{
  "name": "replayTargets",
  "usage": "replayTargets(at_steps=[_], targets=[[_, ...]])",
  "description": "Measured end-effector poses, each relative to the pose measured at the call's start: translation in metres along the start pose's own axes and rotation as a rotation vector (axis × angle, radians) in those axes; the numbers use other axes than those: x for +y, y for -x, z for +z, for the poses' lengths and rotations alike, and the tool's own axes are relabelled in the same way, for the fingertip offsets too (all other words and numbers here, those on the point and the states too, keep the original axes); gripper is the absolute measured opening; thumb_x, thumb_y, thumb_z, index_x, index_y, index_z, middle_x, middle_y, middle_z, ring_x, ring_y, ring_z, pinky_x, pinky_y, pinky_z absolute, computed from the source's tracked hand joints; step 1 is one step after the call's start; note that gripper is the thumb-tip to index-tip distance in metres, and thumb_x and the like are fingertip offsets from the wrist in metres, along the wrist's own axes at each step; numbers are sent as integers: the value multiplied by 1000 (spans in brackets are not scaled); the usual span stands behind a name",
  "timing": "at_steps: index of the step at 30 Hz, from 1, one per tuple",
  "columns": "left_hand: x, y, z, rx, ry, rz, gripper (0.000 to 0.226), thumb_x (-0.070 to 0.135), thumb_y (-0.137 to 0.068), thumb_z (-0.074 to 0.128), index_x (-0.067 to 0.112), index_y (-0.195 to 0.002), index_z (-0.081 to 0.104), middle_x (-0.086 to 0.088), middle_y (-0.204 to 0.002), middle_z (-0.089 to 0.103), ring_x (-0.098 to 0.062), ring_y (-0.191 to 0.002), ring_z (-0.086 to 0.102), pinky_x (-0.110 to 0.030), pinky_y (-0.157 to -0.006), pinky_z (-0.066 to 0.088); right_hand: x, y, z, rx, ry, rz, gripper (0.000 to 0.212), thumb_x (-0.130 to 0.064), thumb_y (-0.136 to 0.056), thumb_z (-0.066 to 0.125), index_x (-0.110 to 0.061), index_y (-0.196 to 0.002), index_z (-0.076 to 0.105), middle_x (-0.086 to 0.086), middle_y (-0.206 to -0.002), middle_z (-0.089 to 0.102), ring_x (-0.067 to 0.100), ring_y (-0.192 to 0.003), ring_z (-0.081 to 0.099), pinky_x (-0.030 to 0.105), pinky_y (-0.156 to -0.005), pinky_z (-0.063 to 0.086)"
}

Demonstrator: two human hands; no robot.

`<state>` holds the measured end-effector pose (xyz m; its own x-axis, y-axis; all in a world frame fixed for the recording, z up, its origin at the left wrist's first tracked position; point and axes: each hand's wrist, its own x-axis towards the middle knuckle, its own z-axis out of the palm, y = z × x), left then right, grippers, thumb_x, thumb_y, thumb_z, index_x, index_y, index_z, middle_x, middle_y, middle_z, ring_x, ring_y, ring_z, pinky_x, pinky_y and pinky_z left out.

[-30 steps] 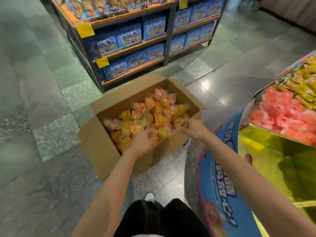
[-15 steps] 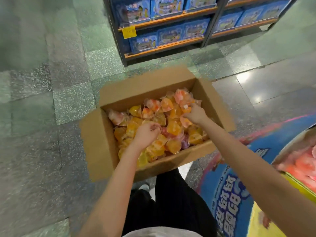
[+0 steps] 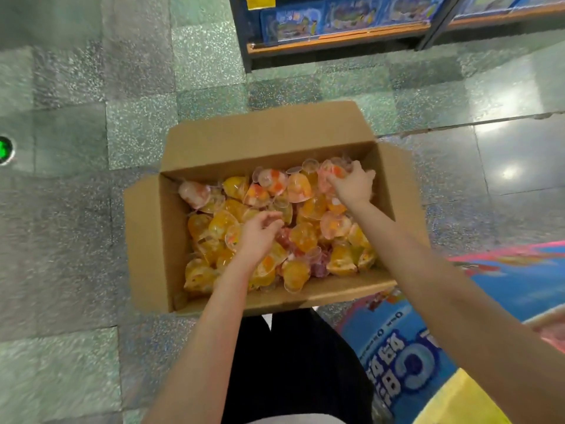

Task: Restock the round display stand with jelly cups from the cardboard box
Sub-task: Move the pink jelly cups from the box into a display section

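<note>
An open cardboard box point(image 3: 153, 240) sits on the floor below me, filled with several orange, yellow and pink jelly cups point(image 3: 302, 237). My left hand point(image 3: 260, 234) is down in the middle of the pile, fingers curled around cups. My right hand point(image 3: 351, 185) reaches into the far right corner and grips pink jelly cups there. The round display stand point(image 3: 504, 316), blue with pink trim and a yellow lower part, shows only at the right edge.
A dark shelf unit point(image 3: 336, 41) with blue boxed goods stands behind the box. Green speckled floor tiles point(image 3: 76, 209) lie to the left and beyond. My dark trousers point(image 3: 293, 362) are just behind the box's near wall.
The view has tilted down over the box. My right hand moved from the box's near right edge to its far right corner; my left hand moved toward the middle of the pile.
</note>
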<state>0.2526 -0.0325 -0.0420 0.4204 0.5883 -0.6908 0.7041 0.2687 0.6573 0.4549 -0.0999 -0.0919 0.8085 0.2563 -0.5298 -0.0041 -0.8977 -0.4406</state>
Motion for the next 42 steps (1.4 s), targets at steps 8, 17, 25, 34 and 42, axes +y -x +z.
replayTargets(at_steps=[8,17,25,34,42], targets=[[15,0,8,-33,311,-83,31,36,-96,54,20,-123,55,8,-108,61,-15,-106,62,-36,-96,52,16,0,-30,-123,-414,-39,34,-38,-85,66,-16,-110,69,5,-110,69,18,-103,63,33,-94,50],[18,9,0,-168,551,-169,38,47,-84,63,22,-113,58,-3,-113,64,-22,-105,63,-39,-95,52,12,68,-18,-806,-549,-57,37,-33,-94,59,-11,-124,61,7,-125,63,19,-115,60,38,-101,48],[-17,11,-2,63,852,-275,11,22,-91,63,19,-101,61,-4,-106,67,-22,-103,65,-37,-94,53,-6,35,1,-473,80,-433,46,-31,-95,57,-12,-136,50,6,-142,49,21,-131,45,31,-104,38],[-48,9,-2,303,977,-370,19,23,-91,63,18,-110,59,-1,-106,65,-15,-101,63,-33,-90,54,-17,-4,56,-222,770,-728,91,4,-77,66,-21,-150,18,15,-156,18,38,-139,22,37,-85,52],[-58,10,0,333,940,-407,42,23,-89,66,13,-129,57,-6,-118,66,-20,-106,65,-39,-97,52,-20,-7,58,-40,633,-865,62,-19,-78,71,-16,-134,45,3,-134,51,26,-123,40,35,-96,34]])
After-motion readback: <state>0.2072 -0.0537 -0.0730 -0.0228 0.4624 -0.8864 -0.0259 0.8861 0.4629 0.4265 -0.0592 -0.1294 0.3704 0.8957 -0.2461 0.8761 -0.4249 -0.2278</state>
